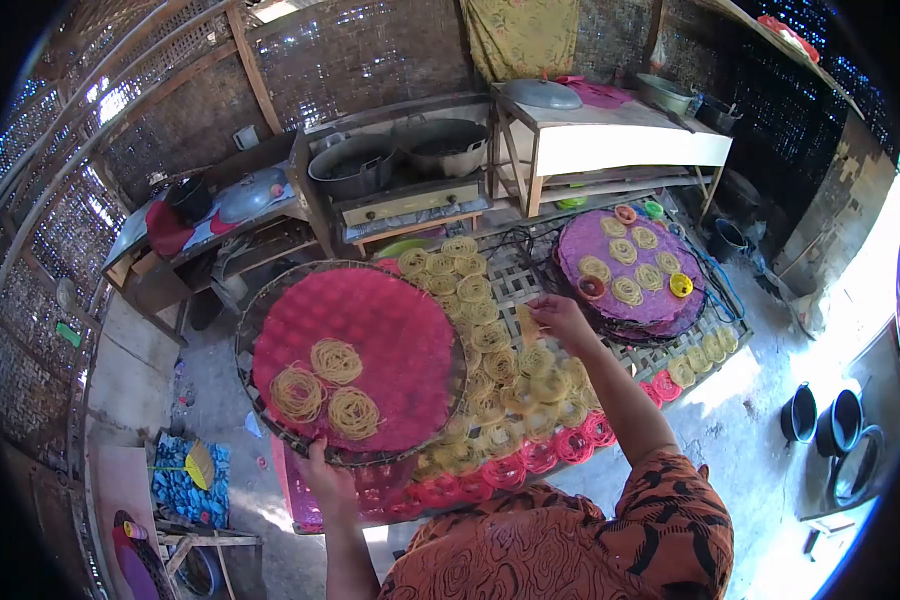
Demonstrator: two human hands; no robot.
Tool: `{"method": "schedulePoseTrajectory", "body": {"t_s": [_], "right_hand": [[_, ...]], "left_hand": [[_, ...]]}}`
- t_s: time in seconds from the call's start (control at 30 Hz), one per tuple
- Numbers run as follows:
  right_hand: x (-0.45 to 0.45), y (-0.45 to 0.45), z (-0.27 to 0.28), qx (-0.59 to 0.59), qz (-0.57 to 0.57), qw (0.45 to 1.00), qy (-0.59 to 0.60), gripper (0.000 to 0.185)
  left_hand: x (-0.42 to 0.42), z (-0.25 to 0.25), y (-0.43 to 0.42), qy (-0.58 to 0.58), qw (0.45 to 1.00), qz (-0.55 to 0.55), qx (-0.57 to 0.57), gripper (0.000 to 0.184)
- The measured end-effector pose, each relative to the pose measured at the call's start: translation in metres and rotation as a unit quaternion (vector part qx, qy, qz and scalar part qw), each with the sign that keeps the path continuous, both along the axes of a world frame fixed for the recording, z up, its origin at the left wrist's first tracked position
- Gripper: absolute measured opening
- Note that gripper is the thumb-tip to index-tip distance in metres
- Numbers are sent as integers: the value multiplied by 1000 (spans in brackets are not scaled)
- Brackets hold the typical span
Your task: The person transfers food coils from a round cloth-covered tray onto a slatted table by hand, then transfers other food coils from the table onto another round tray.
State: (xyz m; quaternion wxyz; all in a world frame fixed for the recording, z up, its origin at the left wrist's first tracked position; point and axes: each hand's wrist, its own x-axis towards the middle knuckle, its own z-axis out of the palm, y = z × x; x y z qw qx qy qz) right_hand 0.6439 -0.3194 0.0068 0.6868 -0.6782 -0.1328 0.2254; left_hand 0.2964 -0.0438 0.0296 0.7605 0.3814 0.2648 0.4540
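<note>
Your right hand (562, 322) is held out over the woven rack (515, 275), its fingers drawn together at the tips. A pale yellow nest seems to be pinched there, seen edge-on, though it is too small to be sure. Your left hand (325, 478) grips the near rim of the round tray (400, 457), fingers partly hidden at the edge, so you can't tell how far they are closed beneath it.

The tray is on your left, overlapping the rack. It holds a pink sheet (390, 330) with three yellow nests (336, 361) grouped close together on its near left part. More yellow nests lie in crowded rows on the rack, just beside the tray and below your right hand. Pink nests (505, 470) line the rack's near edge.

To your right, a purple stack (595, 245) carries seven yellow nests and four small cups: orange (625, 214), green (654, 209), yellow (681, 286) and reddish brown (591, 288). Behind the rack, two big pots (352, 165) sit side by side on the stove (410, 205), and the white-fronted table (630, 150) beside them bears a grey lid (542, 95).
</note>
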Motion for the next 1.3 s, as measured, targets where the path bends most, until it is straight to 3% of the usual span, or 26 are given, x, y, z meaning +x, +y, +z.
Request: {"method": "schedulePoseTrajectory", "body": {"t_s": [0.03,0.17,0.2,0.23,0.3,0.37,0.43,0.47,0.53,0.57,0.63,0.77,0.83,0.87,0.93,0.97,1.03,1.07,1.13,1.23,1.3], "right_hand": [[7,0,-11,-1,-2,999,39,18],[22,-3,-51,-40,44,998,14,19],[19,2,-49,-198,26,965,-172,20],[17,7,-47,-344,7,872,-349,21],[-2,22,-24,-301,-3,855,-422,23],[-47,47,30,-60,70,951,-296,22],[-82,63,69,-45,172,885,-430,22],[-86,73,68,-44,171,885,-430,22],[-92,88,59,-68,201,824,-525,25],[-90,88,58,-67,200,824,-525,25],[-85,86,57,-124,267,843,-449,28],[-87,87,45,-85,262,801,-532,25],[-90,88,39,-146,243,902,-326,23],[-82,85,41,-146,243,902,-325,23],[-50,72,49,-76,118,985,-101,17],[-20,63,25,-48,105,968,-225,16],[12,42,42,43,21,998,39,12],[44,38,1,98,30,995,11,12],[55,35,-9,80,4,997,12,12],[88,32,-59,82,29,996,19,17],[84,35,-64,17,27,992,123,15]], "left_hand": [[-1,2,0,-1,1000,13,8,53],[-3,8,-7,1,1000,1,14,53],[-3,8,-11,-3,1000,-19,9,52],[-3,8,-14,-7,999,-37,4,51],[1,2,-20,2,998,-63,-32,49],[7,-4,-29,14,993,-90,-69,47],[19,-11,-41,41,986,-137,-89,46],[24,-23,-45,41,986,-138,-88,46],[30,-40,-53,65,985,-162,-6,47],[32,-41,-57,73,983,-169,22,48],[36,-13,-65,38,972,-210,-95,48],[37,-30,-64,56,975,-196,-85,42],[29,-34,-60,76,969,-211,-99,40],[24,-36,-56,94,963,-227,-111,37],[7,-26,-46,143,966,-200,-84,37],[-3,-24,-38,191,965,-171,-57,36],[-28,-31,-16,242,950,-127,148,38],[-35,-29,-9,258,935,-110,215,39],[-31,6,-9,27,997,-64,-14,44],[-36,-8,5,-4,999,-51,-13,48],[-39,-9,5,24,998,-60,-20,49]]}}
